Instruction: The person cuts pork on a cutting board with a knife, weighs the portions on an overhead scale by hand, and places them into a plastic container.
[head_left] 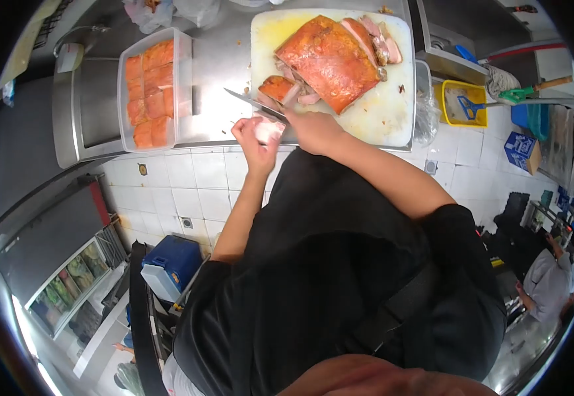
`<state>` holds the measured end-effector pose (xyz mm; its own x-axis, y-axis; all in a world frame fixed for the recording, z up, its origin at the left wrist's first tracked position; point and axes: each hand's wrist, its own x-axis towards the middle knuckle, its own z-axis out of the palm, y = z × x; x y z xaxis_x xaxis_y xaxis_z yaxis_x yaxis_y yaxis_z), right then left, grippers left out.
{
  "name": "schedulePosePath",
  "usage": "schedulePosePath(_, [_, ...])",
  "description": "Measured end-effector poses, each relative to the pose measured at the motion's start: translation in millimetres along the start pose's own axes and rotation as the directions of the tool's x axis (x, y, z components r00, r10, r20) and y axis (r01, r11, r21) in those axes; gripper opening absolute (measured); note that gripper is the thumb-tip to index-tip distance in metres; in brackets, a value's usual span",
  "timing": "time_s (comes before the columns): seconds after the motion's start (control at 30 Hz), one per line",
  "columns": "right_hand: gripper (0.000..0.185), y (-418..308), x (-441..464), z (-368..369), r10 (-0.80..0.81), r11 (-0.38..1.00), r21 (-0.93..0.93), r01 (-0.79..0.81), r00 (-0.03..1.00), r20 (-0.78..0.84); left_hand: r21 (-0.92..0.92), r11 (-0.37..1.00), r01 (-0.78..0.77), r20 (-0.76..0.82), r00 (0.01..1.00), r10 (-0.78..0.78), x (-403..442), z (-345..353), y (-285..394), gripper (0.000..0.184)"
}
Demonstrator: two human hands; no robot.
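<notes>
My right hand [317,133] is wrapped round the handle of a knife [254,103], whose blade points to the left past the board's near edge. Held in the fingers of my left hand [255,144] is a pale piece of meat [271,131], close beside the blade. In front of me on the white cutting board [376,127] lies a large slab of roast pork [330,61] with glossy orange-brown skin. A smaller cut piece [276,88] rests near the knife, and several slices [381,41] lie at the far right of the slab.
A clear plastic container [185,92] with rows of orange-skinned pieces stands on the steel counter [217,49], left of the board. Plastic bags [151,14] lie at the back. To the right is a yellow basin [477,117]. Other people [546,280] are at the far right.
</notes>
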<state>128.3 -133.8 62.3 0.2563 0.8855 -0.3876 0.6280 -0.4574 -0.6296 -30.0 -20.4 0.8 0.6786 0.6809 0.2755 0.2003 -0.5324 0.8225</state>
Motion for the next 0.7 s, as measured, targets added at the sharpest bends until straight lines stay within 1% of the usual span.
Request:
schedulePosePath(0.03, [0.035,-0.1,-2.4,-7.9,-0.015,1.000,-0.004,0.015,1.000,-0.012,0.020,0.999,0.038,0.018,0.999,-0.038,-7.1,0.1,14.6,0.054])
schedulePosePath(0.07, [0.034,1.2,-9.3,-16.8,0.014,1.000,0.015,-0.014,1.000,-0.017,0.041,0.996,0.078,0.037,0.996,-0.079,-9.3,-1.0,23.9,0.065])
schedulePosePath(0.1, [0.032,3.3,-17.4,-24.2,0.044,0.999,0.033,-0.043,0.999,-0.018,0.198,0.979,-0.048,0.024,0.999,0.045,-9.4,2.2,9.5,0.084])
schedulePosePath(0.13, [0.032,5.1,-25.1,-27.7,0.033,0.999,0.033,-0.032,0.999,-0.020,0.206,0.977,-0.051,0.018,0.999,0.048,-17.6,1.7,-2.1,0.084])
schedulePosePath(0.2, [0.030,11.6,-37.3,-40.2,0.031,0.997,0.080,-0.021,0.993,-0.114,0.180,0.981,0.071,-0.057,0.996,-0.062,-14.8,1.9,0.1,0.077])
schedulePosePath(0.23, [0.030,15.1,-44.3,-50.2,0.010,0.998,0.065,-0.002,0.992,-0.123,0.181,0.981,0.063,-0.079,0.996,-0.049,-12.9,2.9,2.7,0.077])
schedulePosePath(0.27, [0.030,18.0,-54.4,-59.1,0.011,0.992,0.128,0.010,0.987,-0.160,-0.195,0.954,0.228,-0.154,0.953,-0.260,-15.8,2.1,6.9,0.069])
schedulePosePath(0.3, [0.030,21.2,-63.9,-66.9,0.015,0.981,0.192,0.023,0.980,-0.197,-0.551,0.770,0.322,-0.137,0.875,-0.464,-16.2,0.6,13.9,0.061])
schedulePosePath(0.33, [0.030,25.1,-70.8,-74.8,-0.002,0.983,0.181,0.040,0.978,-0.207,-0.554,0.776,0.302,-0.153,0.879,-0.452,-13.2,-3.2,18.6,0.061])
schedulePosePath(0.37, [0.030,29.3,-77.1,-82.6,0.039,0.981,0.193,0.008,0.970,-0.240,-0.807,0.540,0.241,-0.083,0.858,-0.507,-4.5,-12.3,30.4,0.056])
schedulePosePath(0.4, [0.030,34.1,-84.0,-89.2,0.079,0.978,0.206,-0.022,0.959,-0.273,-0.960,0.236,0.153,0.005,0.847,-0.531,5.4,-22.3,44.5,0.051])
schedulePosePath(0.43, [0.030,41.5,-90.6,-92.7,0.060,0.981,0.195,-0.003,0.956,-0.288,-0.948,0.207,0.241,0.096,0.839,-0.535,18.7,-33.5,62.2,0.058])
schedulePosePath(0.47, [0.032,49.9,-96.1,-94.0,0.083,0.973,0.230,-0.014,0.952,-0.295,-0.956,0.151,0.252,0.150,0.861,-0.486,35.1,-42.7,81.1,0.063])
schedulePosePath(0.5, [0.033,55.9,-99.9,-98.4,0.100,0.967,0.256,-0.017,0.943,-0.317,-0.962,0.181,0.203,0.123,0.917,-0.378,51.7,-48.6,101.3,0.063])
schedulePosePath(0.53, [0.041,56.6,-106.7,-104.7,0.155,0.962,0.264,-0.070,0.935,-0.318,-0.970,0.203,0.132,0.082,0.968,-0.237,76.8,-52.7,123.0,0.063])
schedulePosePath(0.57, [0.047,72.2,-108.5,-99.3,0.129,0.952,0.305,-0.010,0.920,-0.370,-0.974,0.213,0.072,0.076,0.997,0.008,107.3,-58.2,146.3,0.066])
schedulePosePath(0.6, [0.049,68.2,-117.1,-110.4,0.159,0.930,0.368,-0.022,0.925,-0.346,-0.972,0.236,-0.013,0.015,0.993,0.113,134.5,-64.2,180.6,0.067])
schedulePosePath(0.63, [0.047,80.3,-115.5,-107.4,0.172,0.930,0.365,-0.036,0.922,-0.348,-0.955,0.261,-0.143,-0.042,0.933,0.358,166.4,-74.9,217.6,0.068])
schedulePosePath(0.67, [0.047,84.5,-116.2,-108.2,0.206,0.934,0.348,-0.080,0.917,-0.342,-0.870,0.381,-0.313,-0.145,0.901,0.408,192.2,-86.2,254.5,0.076])
schedulePosePath(0.7, [0.046,85.9,-117.1,-111.0,0.209,0.946,0.311,-0.094,0.910,-0.358,-0.815,0.429,-0.390,-0.158,0.861,0.484,213.3,-97.3,299.9,0.088])
